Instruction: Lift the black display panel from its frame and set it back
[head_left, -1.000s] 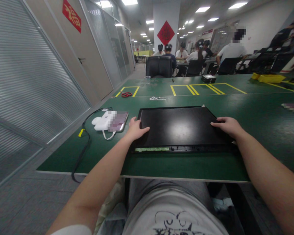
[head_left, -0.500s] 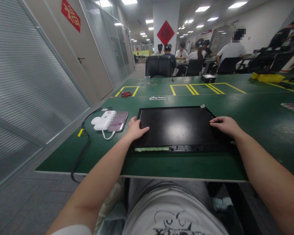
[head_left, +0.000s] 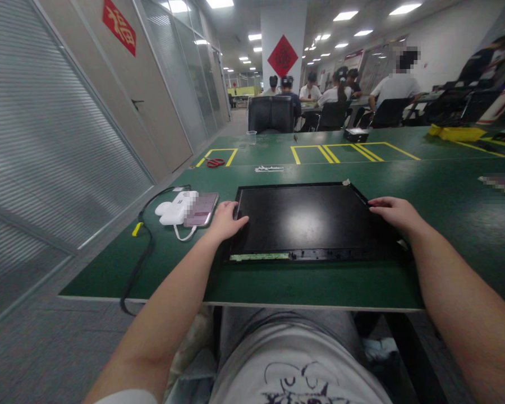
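The left hand (head_left: 226,221) and right hand (head_left: 393,212) lie flat, unclenched, on opposite side edges of a black display panel (head_left: 307,219). A phone (head_left: 202,209) rests just outside the left hand

Both of my hands rest on a black panel (head_left: 303,219) lying flat on the green table (head_left: 278,280).

My left hand (head_left: 226,221) lies on the panel's left edge with the thumb on the dark face. My right hand (head_left: 393,212) lies along the right edge, fingers stretched toward the far corner. A narrow green circuit strip (head_left: 258,256) shows along the panel's near edge. Just left of my left hand I see a phone (head_left: 202,209) beside a white charger (head_left: 173,212). Red scissors (head_left: 215,163) and a clear cup (head_left: 251,137) sit well beyond.
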Demonstrator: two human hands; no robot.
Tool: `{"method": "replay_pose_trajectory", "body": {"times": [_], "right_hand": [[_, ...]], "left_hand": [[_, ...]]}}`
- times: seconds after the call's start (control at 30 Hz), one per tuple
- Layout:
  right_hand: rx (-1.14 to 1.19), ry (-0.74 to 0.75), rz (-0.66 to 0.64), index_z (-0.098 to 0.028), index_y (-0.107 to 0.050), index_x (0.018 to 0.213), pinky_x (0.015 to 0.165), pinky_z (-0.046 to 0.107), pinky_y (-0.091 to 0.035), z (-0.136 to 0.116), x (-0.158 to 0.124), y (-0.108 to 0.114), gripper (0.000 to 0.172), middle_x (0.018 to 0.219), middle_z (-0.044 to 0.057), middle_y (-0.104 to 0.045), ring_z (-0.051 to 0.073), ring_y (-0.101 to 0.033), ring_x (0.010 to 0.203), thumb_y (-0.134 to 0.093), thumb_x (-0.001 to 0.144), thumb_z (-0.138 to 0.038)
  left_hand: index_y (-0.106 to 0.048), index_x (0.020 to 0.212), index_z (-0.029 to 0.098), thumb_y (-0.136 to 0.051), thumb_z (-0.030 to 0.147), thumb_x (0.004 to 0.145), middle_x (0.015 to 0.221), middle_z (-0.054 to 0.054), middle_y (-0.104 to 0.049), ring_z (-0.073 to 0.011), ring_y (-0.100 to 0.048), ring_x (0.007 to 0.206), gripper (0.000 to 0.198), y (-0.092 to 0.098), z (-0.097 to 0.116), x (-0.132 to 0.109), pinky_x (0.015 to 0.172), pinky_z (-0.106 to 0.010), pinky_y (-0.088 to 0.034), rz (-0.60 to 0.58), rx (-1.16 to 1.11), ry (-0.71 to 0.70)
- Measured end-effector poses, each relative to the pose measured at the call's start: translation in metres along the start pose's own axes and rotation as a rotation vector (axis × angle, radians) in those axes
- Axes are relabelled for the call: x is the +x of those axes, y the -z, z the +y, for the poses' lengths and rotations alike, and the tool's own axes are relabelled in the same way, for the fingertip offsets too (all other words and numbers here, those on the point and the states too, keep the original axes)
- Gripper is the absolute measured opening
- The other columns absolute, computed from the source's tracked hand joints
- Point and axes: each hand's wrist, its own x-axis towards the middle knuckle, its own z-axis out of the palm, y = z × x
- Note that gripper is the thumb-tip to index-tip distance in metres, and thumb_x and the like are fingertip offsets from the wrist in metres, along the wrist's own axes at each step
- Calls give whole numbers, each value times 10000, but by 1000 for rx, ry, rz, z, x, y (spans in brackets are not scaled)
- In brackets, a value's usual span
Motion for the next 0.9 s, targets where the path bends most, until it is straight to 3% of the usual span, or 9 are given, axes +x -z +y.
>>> {"method": "replay_pose_trajectory", "body": {"times": [0.2, 0.33, 0.57, 0.9], "right_hand": [[-181, 100, 13, -241, -821, 951, 901, 407, -568, 16, 15, -12, 232, 935, 70, -782, 270, -724, 927, -762, 733, -300], [-282, 190, 15, -251, -842, 988, 892, 417, -580, 28, 23, -18, 271, 983, 89, -785, 286, -724, 943, -752, 751, -348], [-330, 225, 15, -253, -844, 1056, 902, 435, -585, 40, 31, -19, 331, 1002, 98, -776, 287, -725, 933, -744, 769, -384], [-339, 200, 10, -240, -837, 1077, 902, 421, -577, 38, 30, -19, 343, 1035, 107, -772, 292, -724, 987, -726, 785, -381]], "left_hand": [[-574, 1477, 136, -658, 422, 934, 1495, -205, -629, -373, -532, 1457, 620, 1, -1, 1, 1256, -511, -363, -58, 148, 2], [-571, 1481, 120, -625, 441, 950, 1514, -214, -616, -369, -514, 1470, 623, 0, 0, 1, 1256, -487, -349, -75, 183, -3], [-561, 1507, 129, -610, 445, 962, 1524, -204, -604, -354, -510, 1466, 632, -1, 1, -1, 1245, -456, -353, -87, 195, -1], [-533, 1549, 126, -549, 461, 999, 1512, -211, -599, -370, -523, 1432, 644, -3, 6, -2, 1212, -458, -383, -105, 268, -3]]}}
